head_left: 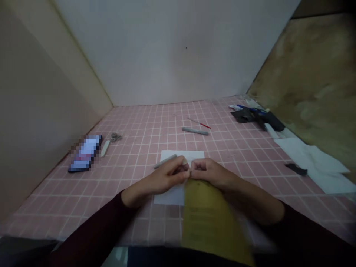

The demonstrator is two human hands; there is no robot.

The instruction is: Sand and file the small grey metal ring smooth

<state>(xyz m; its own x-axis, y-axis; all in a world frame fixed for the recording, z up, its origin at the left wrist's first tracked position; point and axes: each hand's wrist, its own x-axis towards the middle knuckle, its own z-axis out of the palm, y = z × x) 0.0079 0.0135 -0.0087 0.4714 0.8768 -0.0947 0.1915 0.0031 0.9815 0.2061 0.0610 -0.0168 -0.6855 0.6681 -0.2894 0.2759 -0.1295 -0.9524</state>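
Observation:
My left hand (171, 174) and my right hand (210, 171) meet above a white sheet of paper (168, 194), both with fingers closed. A yellow sheet (213, 222) hangs from the fingertips of my right hand, down past the table's front edge. The left fingertips touch the right ones at its top corner; what exactly they pinch is too small to make out. A grey marker (164, 162) lies on the white sheet, just behind my left hand.
Farther back lie another grey marker (195, 131) and a thin red-handled tool (205, 125). At left are a phone (85, 152), a white stick (105, 148) and scissors (115, 137). Dark cloth (243, 115), white paper (314, 159) and a black scrap (296, 169) lie at right.

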